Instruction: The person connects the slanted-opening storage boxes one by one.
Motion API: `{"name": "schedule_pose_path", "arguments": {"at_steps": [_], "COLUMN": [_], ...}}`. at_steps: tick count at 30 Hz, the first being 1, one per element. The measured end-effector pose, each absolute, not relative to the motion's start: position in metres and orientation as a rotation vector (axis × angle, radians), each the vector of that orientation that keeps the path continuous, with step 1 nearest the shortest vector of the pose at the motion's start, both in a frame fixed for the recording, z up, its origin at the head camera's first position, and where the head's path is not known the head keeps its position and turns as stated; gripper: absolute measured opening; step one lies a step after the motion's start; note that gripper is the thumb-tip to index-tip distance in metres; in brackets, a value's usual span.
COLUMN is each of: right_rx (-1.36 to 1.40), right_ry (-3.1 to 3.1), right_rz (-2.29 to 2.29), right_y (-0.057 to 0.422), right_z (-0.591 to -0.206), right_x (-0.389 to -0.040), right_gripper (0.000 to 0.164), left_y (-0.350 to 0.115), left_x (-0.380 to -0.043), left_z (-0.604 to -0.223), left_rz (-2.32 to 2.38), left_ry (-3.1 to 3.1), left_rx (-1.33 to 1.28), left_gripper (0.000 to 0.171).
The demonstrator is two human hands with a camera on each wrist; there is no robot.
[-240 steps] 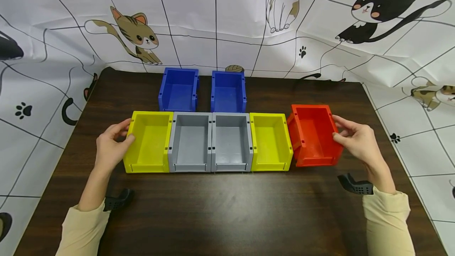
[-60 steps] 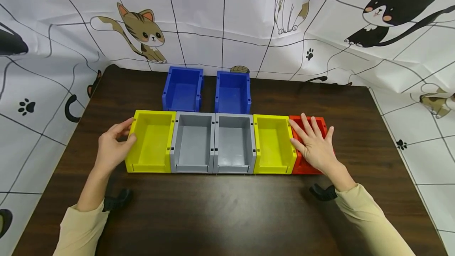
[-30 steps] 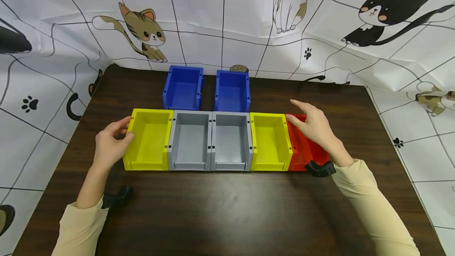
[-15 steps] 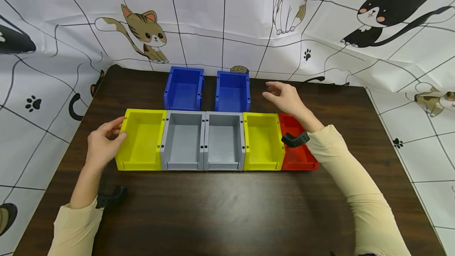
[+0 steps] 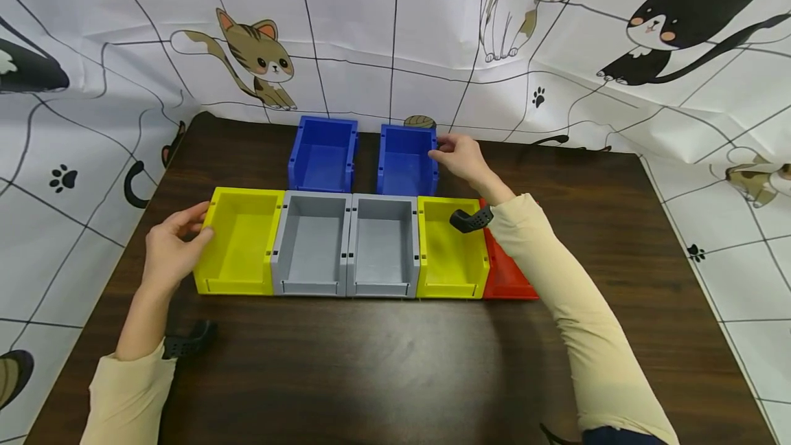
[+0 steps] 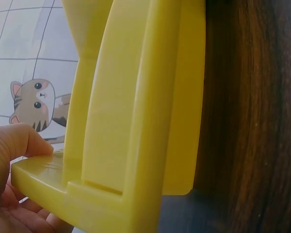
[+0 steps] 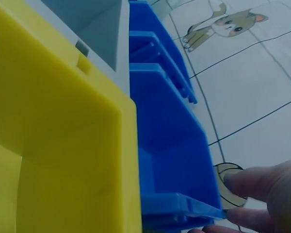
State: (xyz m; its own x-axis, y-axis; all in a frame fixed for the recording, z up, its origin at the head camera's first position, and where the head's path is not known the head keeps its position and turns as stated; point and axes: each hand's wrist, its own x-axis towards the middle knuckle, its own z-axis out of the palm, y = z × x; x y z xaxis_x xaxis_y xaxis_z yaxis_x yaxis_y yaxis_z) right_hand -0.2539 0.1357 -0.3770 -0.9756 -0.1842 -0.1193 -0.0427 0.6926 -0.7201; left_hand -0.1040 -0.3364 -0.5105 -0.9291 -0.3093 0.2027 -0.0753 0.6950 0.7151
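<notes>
My left hand (image 5: 175, 249) grips the left side wall of a yellow storage bin (image 5: 241, 239); in the left wrist view the thumb lies on the wall's rim (image 6: 43, 170), fingers outside. That bin heads a row of two grey bins (image 5: 312, 239) (image 5: 384, 239), a second yellow bin (image 5: 451, 259) and a red bin (image 5: 507, 273), partly hidden by my right sleeve. My right hand (image 5: 463, 155) is at the right wall of the right-hand blue bin (image 5: 404, 160). Its thumb and fingers stand apart around that wall's back end in the right wrist view, not plainly pinching it.
Another blue bin (image 5: 324, 156) stands to the left behind the row, with a gap between the two blue bins. The dark wooden table (image 5: 371, 369) extends in front of the row. A white cat-print sheet (image 5: 352, 81) hangs behind the table.
The red bin has been brought against the right yellow bin. My right hand then left it and moved back-left to the blue bin. The row has slid slightly left, my left hand still gripping it.
</notes>
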Motion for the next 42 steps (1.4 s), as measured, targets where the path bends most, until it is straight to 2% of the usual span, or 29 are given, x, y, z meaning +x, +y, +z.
{"name": "schedule_pose_path", "arguments": {"at_steps": [14, 25, 42], "right_rx": [-0.039, 0.052, 0.175], "right_ry": [2.746, 2.866, 2.86], "right_rz": [-1.12, -1.065, -1.341], "right_y": [0.115, 0.112, 0.16], "right_z": [-0.388, -0.389, -0.368], "right_x": [-0.264, -0.265, -0.267], "right_gripper": [0.061, 0.057, 0.061], "left_y": [-0.339, -0.339, -0.336], "left_x": [-0.105, -0.104, -0.103], "left_z": [-0.511, -0.51, -0.507], "left_rz": [-1.087, -1.091, -1.067], "left_ry": [-2.632, -2.626, -2.641], "left_rx": [0.341, 0.318, 0.333], "left_gripper": [0.043, 0.042, 0.043]}}
